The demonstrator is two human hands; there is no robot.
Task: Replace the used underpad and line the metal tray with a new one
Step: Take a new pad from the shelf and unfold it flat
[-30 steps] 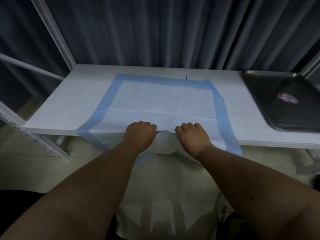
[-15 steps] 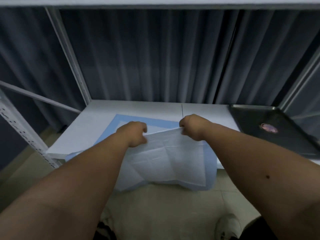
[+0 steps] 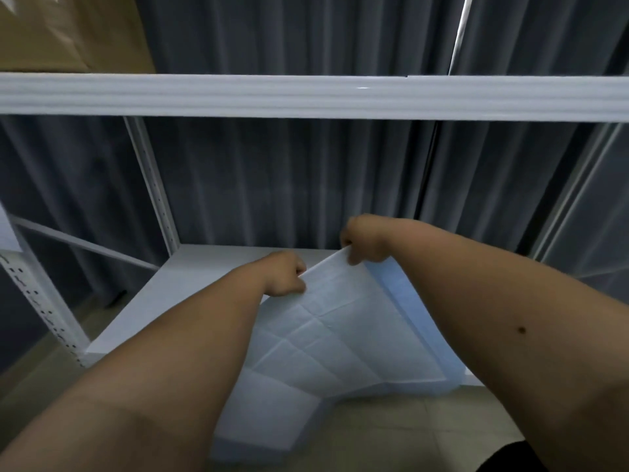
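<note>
While both arms reach out over the white surface (image 3: 211,267), the head view has the underpad (image 3: 326,338) lifted clear at its top edge and hanging down toward the near floor (image 3: 408,434); the left hand (image 3: 284,272) is clenched on that edge at the left, fingers curled round the sheet; the right hand (image 3: 366,241) pinches the same edge further right and a little higher, so the pad's top line slopes up to the right; the white quilted face shows toward us, creased in squares, with the blue border (image 3: 413,301) running down the right side; its lower part sags and folds below the near edge of the surface; across the top runs a white shelf beam (image 3: 306,95), a cardboard box (image 3: 68,28) sitting above it at far left; a perforated white upright (image 3: 155,185) stands at left, dark grey curtains (image 3: 289,182) behind everything.
</note>
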